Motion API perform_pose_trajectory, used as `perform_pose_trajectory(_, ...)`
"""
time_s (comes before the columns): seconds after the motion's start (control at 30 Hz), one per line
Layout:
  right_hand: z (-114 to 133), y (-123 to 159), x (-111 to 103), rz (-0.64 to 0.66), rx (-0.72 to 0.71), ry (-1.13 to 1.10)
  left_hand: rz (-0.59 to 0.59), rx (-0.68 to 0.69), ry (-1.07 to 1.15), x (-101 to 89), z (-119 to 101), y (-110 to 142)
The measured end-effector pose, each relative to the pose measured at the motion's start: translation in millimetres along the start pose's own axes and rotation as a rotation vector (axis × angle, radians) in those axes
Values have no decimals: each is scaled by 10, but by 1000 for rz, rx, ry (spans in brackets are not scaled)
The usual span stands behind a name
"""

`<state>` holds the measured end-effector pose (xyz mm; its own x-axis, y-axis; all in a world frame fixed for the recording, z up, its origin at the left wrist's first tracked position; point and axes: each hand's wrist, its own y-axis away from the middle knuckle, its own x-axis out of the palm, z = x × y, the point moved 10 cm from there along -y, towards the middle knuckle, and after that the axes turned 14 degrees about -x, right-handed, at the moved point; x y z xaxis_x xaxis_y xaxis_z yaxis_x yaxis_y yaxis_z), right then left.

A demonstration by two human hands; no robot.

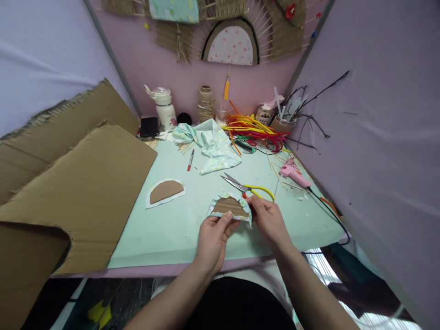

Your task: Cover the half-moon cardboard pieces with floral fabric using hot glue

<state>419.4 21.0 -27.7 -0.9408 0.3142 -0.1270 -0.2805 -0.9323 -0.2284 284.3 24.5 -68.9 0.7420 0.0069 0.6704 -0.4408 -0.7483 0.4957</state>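
Observation:
My left hand [216,233] pinches the straight lower edge of a cardboard half-circle [228,206], its thumb lying on the bare brown face. Pale floral fabric is folded over the rim of this piece, in small pleats along the curve. At the piece's right end, my right hand [266,217] has its fingers closed on the fabric edge. Just beyond the hands lie open scissors [245,187] with yellow handles. To the left, a second cardboard half-circle [167,191] rests on a white fabric piece with a border showing all round.
Large cardboard sheets [113,183] cover the table's left side. A pink glue gun [294,173] with a black cord lies at right. Behind are crumpled floral cloth [213,144], a red marker [190,160], a white bottle [165,109], twine [205,104] and bright orange-red strands [252,126].

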Motion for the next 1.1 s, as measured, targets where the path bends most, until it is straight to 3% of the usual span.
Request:
perform_pose_trajectory(0.23,466,45,-101,-67,-350,262,-24,8,-56,-14,13,23)
perform_pose_trajectory(0.43,271,-66,-9,162,-161,111,20,-7,-185,58,18,31)
perform_pose_trajectory(0.63,508,-73,-21,150,-336,218,40,4,-304,71,15,51)
perform_pose_trajectory(0.83,443,-115,60,338,-254,161,82,43,-496,108,-29,47)
perform_pose_trajectory(1.1,609,-92,132,346,-376,226,79,144,-668,171,-106,117)
